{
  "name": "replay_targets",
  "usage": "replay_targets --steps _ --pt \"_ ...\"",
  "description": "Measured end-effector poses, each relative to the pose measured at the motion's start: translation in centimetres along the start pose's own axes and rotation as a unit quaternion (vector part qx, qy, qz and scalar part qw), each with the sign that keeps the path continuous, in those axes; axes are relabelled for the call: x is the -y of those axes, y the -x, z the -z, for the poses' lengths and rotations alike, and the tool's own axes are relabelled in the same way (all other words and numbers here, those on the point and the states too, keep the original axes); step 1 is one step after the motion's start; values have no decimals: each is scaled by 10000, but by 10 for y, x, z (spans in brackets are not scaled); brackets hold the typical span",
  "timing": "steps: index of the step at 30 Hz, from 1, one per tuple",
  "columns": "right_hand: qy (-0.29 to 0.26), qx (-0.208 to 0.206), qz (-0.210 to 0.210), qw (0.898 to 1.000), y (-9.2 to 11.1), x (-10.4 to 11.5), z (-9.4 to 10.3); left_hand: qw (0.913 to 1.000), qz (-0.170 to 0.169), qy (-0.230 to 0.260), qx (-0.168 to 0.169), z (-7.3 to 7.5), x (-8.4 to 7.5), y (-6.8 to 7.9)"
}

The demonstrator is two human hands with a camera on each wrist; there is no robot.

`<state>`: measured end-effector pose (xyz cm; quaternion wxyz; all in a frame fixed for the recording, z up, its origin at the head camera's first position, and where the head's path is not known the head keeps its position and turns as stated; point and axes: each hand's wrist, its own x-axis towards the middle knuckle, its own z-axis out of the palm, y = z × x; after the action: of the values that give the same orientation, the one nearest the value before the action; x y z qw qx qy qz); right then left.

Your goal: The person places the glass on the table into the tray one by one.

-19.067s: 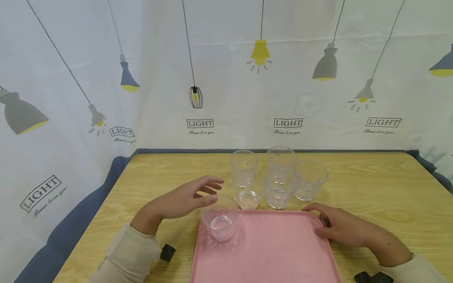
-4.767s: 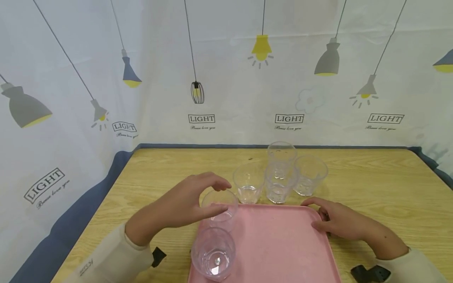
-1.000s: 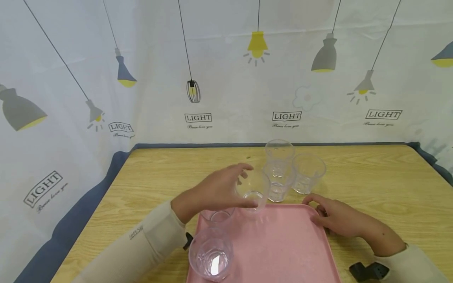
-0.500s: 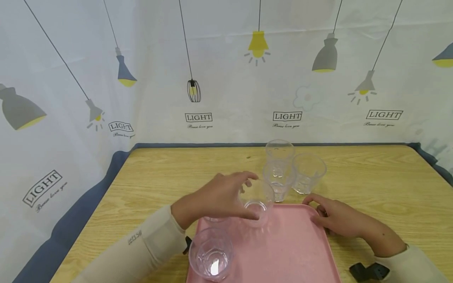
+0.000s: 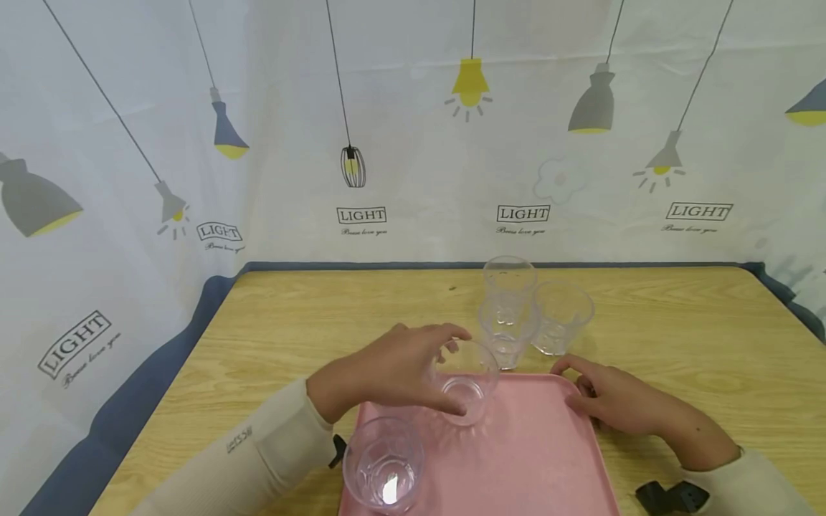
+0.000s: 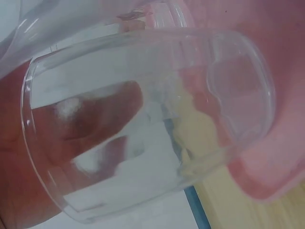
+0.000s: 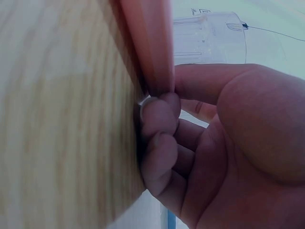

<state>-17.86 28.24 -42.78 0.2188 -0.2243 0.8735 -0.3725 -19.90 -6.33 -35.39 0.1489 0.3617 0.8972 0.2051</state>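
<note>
My left hand (image 5: 396, 369) holds a clear tumbler (image 5: 474, 390), thumb on its near side and fingers behind. This tumbler stands upright at the far edge of the pink tray (image 5: 529, 451). A second clear tumbler (image 5: 385, 466) stands on the tray's near left. Between them, another tumbler is almost wholly hidden by the left hand. Fingers show through a clear tumbler wall (image 6: 157, 133) in the left wrist view. At the tray's far right corner, my right hand (image 5: 619, 401) grips the rim. The right wrist view shows its curled fingers (image 7: 159, 162) at the tray's edge.
Just beyond the tray, clear tumblers stand close together on the wooden table (image 5: 271, 308): a back one (image 5: 510, 276), a front one (image 5: 508, 333) and a right one (image 5: 563, 315). A lamp-patterned cloth (image 5: 419, 143) hangs behind the table.
A tumbler beyond the tray's far edge has been brought nearer by my left hand and now stands on the tray. Earlier, that hand placed other tumblers along the left side. My right hand keeps its grip.
</note>
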Motion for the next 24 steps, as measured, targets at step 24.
replay_targets --steps 24 --pt "71 -104 -8 9999 1 3 -2 9998 -9 -118 158 4 0 5"
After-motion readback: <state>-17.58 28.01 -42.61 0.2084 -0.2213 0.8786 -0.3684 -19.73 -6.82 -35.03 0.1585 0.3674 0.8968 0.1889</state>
